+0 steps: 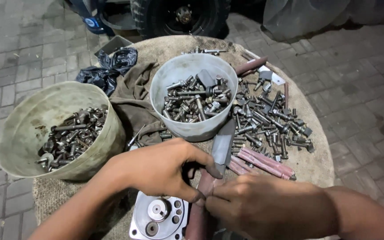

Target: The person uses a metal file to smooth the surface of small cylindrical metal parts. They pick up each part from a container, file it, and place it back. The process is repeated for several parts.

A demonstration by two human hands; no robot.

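Black plastic bag: crumpled and glossy, lying at the far left edge of the round table, behind the brown cloth.
Blue round label: on a dark object on the ground, top left.
Screens, signs: none.

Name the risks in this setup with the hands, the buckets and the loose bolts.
1. The left-hand bucket leans over the table's edge; a nudge might tip it.
2. Loose bolts lie near that edge and could roll off.
3. The left hand and right hand pinch a reddish rod beside a flat metal blade; fingers might slip.
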